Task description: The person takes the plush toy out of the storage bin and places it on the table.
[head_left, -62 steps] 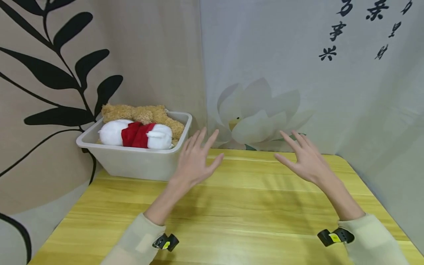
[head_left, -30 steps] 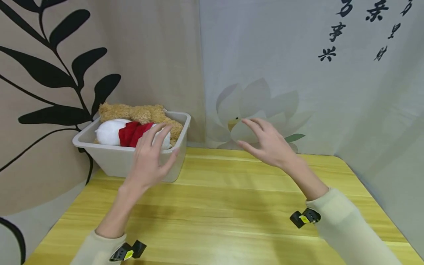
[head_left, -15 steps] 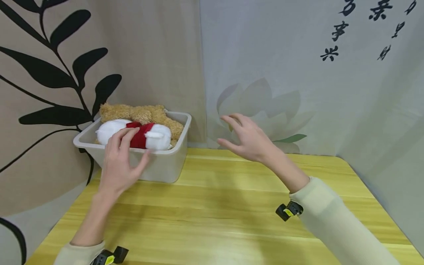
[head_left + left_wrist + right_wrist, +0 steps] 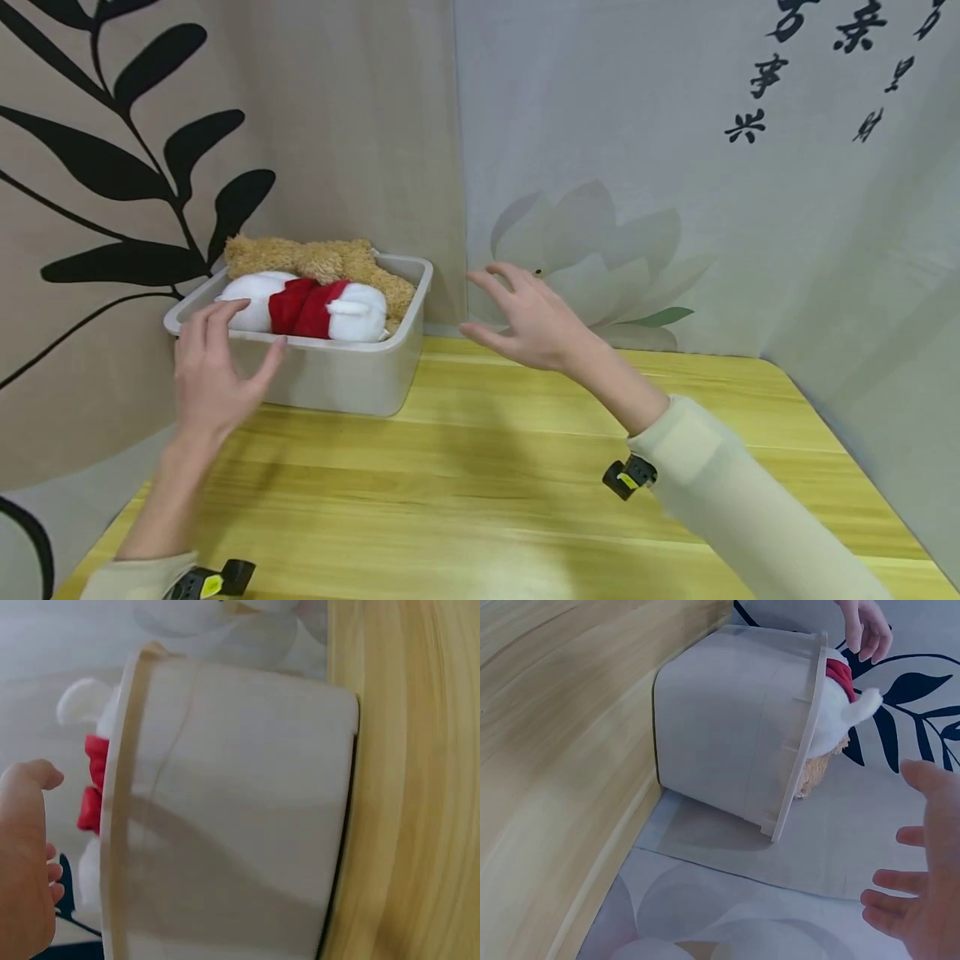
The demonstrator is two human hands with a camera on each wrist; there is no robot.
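Observation:
A pale grey plastic bin [image 4: 330, 379] stands at the back left of the table. On top inside it lies a white plush toy [image 4: 360, 312] in red clothing, with a light-brown curly plush toy [image 4: 322, 254] behind it. My left hand [image 4: 213, 375] hovers by the bin's front left corner, fingers loosely bent and thumb spread, holding nothing. Right of the bin, my right hand [image 4: 532, 321] is in the air with its fingers pointing toward the bin, also holding nothing. In the right wrist view, a gap separates the right hand [image 4: 922, 877] from the bin.
The wooden table [image 4: 495, 492] carries the bin near its back left edge. Behind it hang cloths, one with printed dark leaves [image 4: 123, 262], another with a pale flower [image 4: 600, 258] and characters. A black strip [image 4: 33, 533] curves at lower left.
Both hands have moved left, the left one across the bin's front to its left corner, the right one from the table's right side to near the bin. The bin and toys stay put.

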